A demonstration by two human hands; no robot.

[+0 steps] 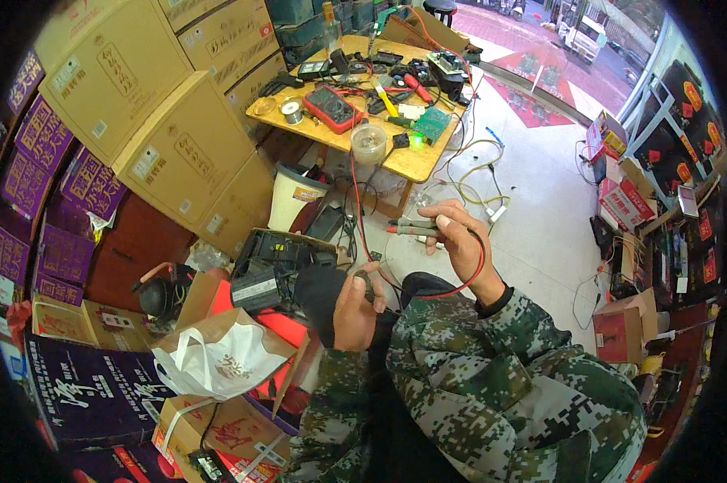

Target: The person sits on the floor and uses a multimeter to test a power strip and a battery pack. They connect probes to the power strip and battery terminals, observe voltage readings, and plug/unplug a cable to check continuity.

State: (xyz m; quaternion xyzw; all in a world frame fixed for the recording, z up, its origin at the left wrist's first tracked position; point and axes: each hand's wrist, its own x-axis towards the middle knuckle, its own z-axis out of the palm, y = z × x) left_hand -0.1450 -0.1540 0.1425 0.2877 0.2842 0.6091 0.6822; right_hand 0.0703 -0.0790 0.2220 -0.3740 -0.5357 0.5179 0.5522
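Note:
My right hand (462, 248) is closed round a pair of multimeter probes (414, 229), one with a red collar, both pointing left. Their red and black leads loop under the wrist, and a red lead (357, 201) runs up to the table. Lower and to the left, over my lap, my left hand (355, 315) pinches a small dark piece (364, 278) that I cannot make out. The probe tips stay apart from that piece. On the wooden table (416, 165) lies the red multimeter (332, 109) these leads seem to come from.
A solder spool (292, 112), a clear tub (369, 143) and a green circuit board (432, 125) share the table with loose parts. Stacked cartons (190, 153) stand at left. A box of black devices (275, 266) and a white bag (222, 358) are beside my left arm. Cables (492, 169) cross the floor.

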